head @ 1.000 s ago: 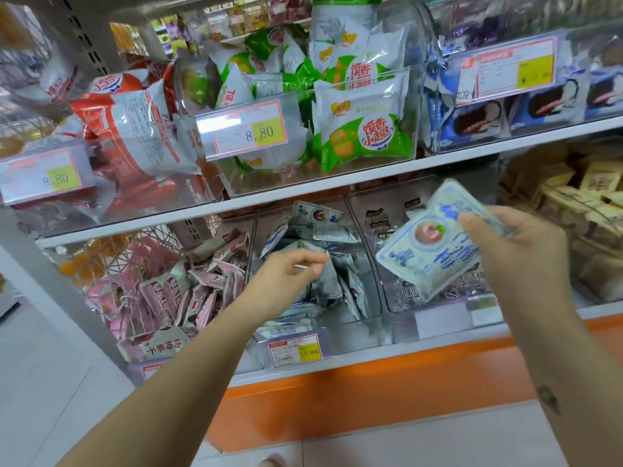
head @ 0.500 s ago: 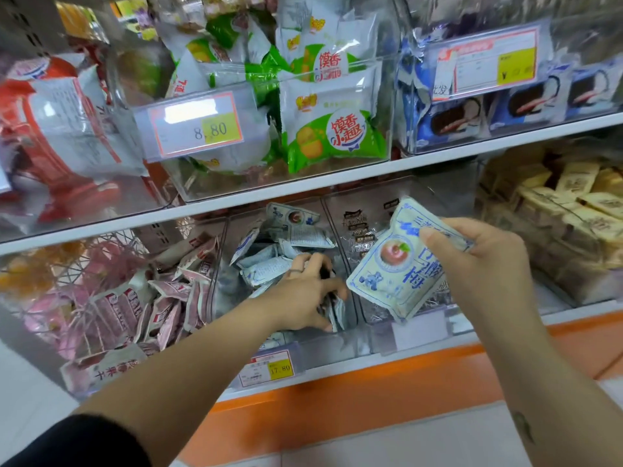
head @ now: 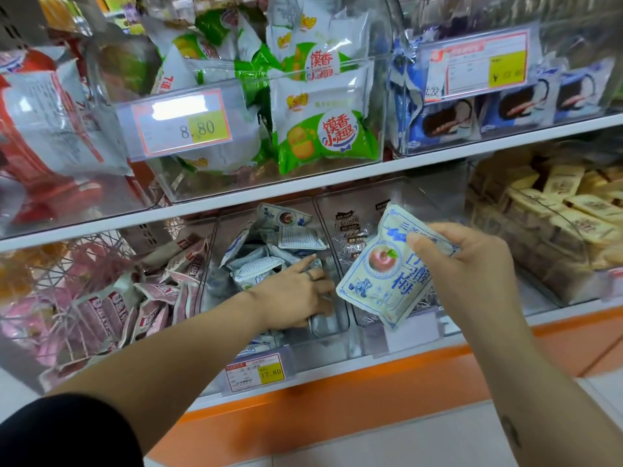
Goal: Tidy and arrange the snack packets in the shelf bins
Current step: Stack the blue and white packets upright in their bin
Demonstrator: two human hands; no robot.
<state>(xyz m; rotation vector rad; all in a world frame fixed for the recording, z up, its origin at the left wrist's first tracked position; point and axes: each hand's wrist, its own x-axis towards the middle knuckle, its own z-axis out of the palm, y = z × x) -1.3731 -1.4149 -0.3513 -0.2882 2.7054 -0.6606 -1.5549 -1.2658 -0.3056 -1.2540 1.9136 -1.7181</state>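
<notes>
My right hand (head: 472,264) pinches the upper edge of a white-and-blue plum snack packet (head: 381,278) and holds it tilted in front of the lower shelf. My left hand (head: 293,294) reaches into the clear middle bin (head: 210,281), among several matching white-and-blue packets (head: 256,264). Its fingers curl down around one packet (head: 323,325) at the bin's right side, while one finger stays straight. Part of that packet is hidden under the hand.
A bin of pink packets (head: 158,298) stands left of the middle bin; one with clear dark-printed packets (head: 350,230) is behind the held packet. Yellow packets (head: 573,210) fill the right bin. Green (head: 323,129), red (head: 50,129) and blue (head: 505,106) packs sit on the shelf above.
My left hand has gone from above the packets down into the middle bin and curled onto one. The right hand with its packet has sunk a little and come nearer the bins.
</notes>
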